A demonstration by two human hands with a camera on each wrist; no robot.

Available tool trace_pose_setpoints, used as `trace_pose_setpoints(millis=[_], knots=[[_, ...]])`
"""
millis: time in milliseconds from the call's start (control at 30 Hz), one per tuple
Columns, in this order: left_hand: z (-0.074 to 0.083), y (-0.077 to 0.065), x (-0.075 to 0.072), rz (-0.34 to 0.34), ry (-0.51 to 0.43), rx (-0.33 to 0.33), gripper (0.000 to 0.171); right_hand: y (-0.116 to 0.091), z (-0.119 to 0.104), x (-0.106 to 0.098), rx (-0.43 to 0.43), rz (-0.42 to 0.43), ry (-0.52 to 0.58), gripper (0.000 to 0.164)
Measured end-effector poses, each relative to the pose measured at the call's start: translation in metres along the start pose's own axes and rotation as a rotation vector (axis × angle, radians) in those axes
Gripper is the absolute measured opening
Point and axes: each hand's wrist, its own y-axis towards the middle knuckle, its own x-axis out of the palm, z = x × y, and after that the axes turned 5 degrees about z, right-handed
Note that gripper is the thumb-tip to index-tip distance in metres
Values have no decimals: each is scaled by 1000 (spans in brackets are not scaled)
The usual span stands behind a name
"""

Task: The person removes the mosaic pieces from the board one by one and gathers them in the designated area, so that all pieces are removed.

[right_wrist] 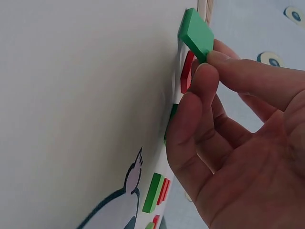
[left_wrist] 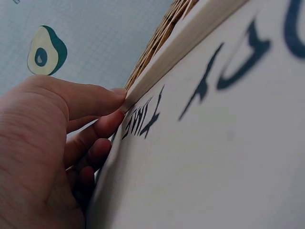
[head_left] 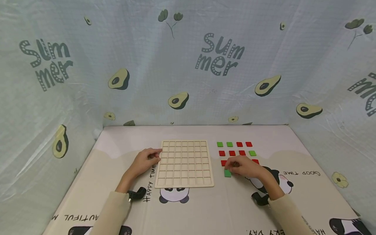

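Note:
At the left side of a pale wooden grid board [head_left: 157,186], my left hand [head_left: 146,161] touches the edge with its fingertips; in the left wrist view the board's side [left_wrist: 159,67] meets those tips. My right hand [head_left: 245,166] is to the right of the board, over the near-left part of a group of tiles. Thumb and fingers of it pinch a green square tile [right_wrist: 196,34] by one corner. From the head, that green tile [head_left: 227,173] shows just below the fingertips. The wooden grid's square cells hold no tiles.
Red tiles [head_left: 232,153] and green tiles [head_left: 229,144] lie in rows right of the board, some behind the right hand. The table cover [head_left: 194,212] bears printed pandas and lettering. A patterned sheet [head_left: 147,49] hangs behind and at both sides. Small black cameras are on both wrists.

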Motion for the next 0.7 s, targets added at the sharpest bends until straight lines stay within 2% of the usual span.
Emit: trace_pose_setpoints(millis=[200, 433, 700], knots=[[0, 0, 0, 3, -1, -3, 43, 1, 0, 2, 16, -5, -21, 11], [0, 0, 0, 6, 3, 5, 43, 1, -1, 4, 46, -8, -21, 21], [-2, 0, 1, 4, -1, 2, 43, 1, -2, 8, 61, 4, -48, 21]])
